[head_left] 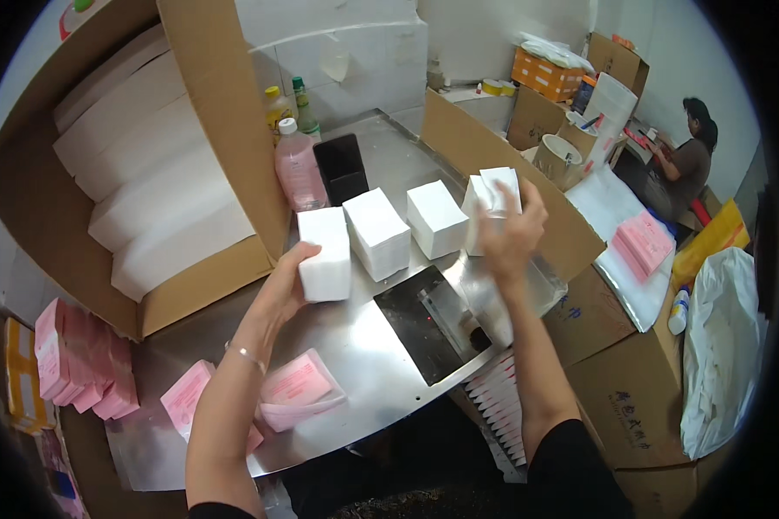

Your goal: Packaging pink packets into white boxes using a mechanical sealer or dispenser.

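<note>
My left hand (286,278), closed, grips the left side of a stack of white folded tissues (325,259) standing on the metal table. Two more white tissue stacks, a middle one (377,232) and another (438,216), stand to the right of it. At the right end of this row, my right hand (515,232), slightly blurred, has its fingers curled round a white tissue stack (498,183); its top sheets look bent. Below the row, a dark rectangular recess (424,329) is set into the table. Pink tissue packets (299,389) lie near my left forearm.
An open cardboard box (195,303) at left holds long white tissue blocks (156,164). Bottles (296,160) and a black phone (342,164) stand behind the row. Pink packets are piled far left (86,359) and right (642,245). A seated person (692,164) works at far right.
</note>
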`<state>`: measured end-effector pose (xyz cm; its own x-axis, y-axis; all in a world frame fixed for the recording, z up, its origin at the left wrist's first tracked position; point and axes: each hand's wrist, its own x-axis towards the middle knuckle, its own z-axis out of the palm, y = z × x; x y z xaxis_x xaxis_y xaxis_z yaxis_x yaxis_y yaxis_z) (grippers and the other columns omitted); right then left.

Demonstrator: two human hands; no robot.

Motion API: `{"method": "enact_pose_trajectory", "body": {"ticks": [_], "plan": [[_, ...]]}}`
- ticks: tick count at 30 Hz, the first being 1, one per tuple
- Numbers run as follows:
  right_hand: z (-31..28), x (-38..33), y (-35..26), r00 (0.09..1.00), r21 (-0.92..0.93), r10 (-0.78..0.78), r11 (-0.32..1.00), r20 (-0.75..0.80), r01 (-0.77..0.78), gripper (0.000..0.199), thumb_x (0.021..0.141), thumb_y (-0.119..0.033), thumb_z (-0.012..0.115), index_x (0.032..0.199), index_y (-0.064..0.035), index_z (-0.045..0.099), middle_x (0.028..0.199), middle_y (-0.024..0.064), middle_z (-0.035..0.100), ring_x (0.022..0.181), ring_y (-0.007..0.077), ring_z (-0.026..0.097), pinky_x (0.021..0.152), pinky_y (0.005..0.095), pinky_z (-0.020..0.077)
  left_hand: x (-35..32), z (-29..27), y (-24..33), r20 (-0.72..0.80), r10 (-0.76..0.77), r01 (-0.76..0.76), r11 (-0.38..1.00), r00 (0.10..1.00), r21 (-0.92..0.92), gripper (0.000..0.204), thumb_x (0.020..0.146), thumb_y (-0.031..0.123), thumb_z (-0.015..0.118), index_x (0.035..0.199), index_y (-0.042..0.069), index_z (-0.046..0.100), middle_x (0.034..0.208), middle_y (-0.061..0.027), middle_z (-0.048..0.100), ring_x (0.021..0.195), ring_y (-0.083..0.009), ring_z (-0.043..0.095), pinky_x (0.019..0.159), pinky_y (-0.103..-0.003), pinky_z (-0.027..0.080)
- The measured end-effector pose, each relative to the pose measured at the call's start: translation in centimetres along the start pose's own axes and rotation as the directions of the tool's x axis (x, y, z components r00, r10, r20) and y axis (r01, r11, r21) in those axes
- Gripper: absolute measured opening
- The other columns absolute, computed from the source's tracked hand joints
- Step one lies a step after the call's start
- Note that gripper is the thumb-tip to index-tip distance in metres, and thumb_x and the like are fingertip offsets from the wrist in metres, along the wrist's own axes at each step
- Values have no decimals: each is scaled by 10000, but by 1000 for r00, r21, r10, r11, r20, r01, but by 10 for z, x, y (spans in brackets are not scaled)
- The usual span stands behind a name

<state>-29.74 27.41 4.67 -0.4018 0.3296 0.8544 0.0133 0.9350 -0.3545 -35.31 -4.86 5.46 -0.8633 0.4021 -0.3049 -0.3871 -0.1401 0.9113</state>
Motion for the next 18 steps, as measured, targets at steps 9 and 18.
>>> {"method": "enact_pose_trajectory", "body": {"ticks": [9, 18], "plan": [[-76, -30, 56, 802, 219, 405, 818, 438, -532, 301, 1000, -266, 603, 1174, -44, 709, 1048, 101, 614, 958, 190, 590, 881, 292, 455, 104, 53, -8, 116, -84, 50, 963, 990, 266, 619, 814, 502, 649, 1265, 81, 597, 1147, -92, 610, 1015, -242, 587, 837, -427, 524], [-122, -64, 25, 777, 257, 470, 759, 419, -598, 354, 939, -185, 705, 1270, -60, 682, 900, 64, 510, 808, 146, 589, 724, 292, 519, 201, 158, -28, 102, 348, -353, 804, 932, 478, 1036, 827, 576, 696, 1500, -92, 280, 1461, -344, 437, 1357, -407, 473, 1127, -446, 380]]}}
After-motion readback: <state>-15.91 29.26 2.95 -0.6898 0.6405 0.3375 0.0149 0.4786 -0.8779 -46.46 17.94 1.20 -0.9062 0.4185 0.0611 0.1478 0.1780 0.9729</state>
